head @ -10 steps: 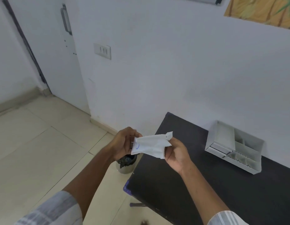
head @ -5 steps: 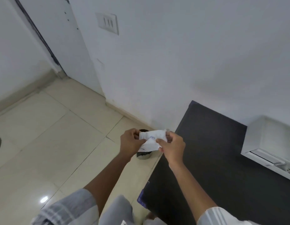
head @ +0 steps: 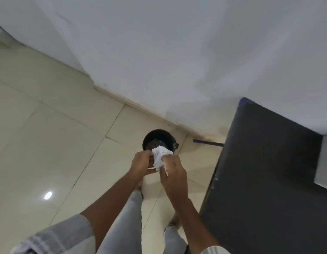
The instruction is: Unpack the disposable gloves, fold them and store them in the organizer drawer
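A white paper packet (head: 160,158) with faint blue print is crumpled between both hands. My left hand (head: 141,163) pinches its left side and my right hand (head: 172,169) grips its right side. The packet hangs right above the open mouth of a small black bin (head: 155,139) on the floor. The white organizer (head: 325,162) shows only as a blurred strip at the right edge of the black table. No gloves are visible.
The black table (head: 269,171) fills the right side, its left edge close to my right arm. A purple-handled tool (head: 207,143) lies on the floor by the wall. Beige floor tiles (head: 49,143) spread to the left. My legs stand below.
The view has tilted down toward the floor and bin. The packet has gone from flat to crumpled, and both hands have carried it over the bin.
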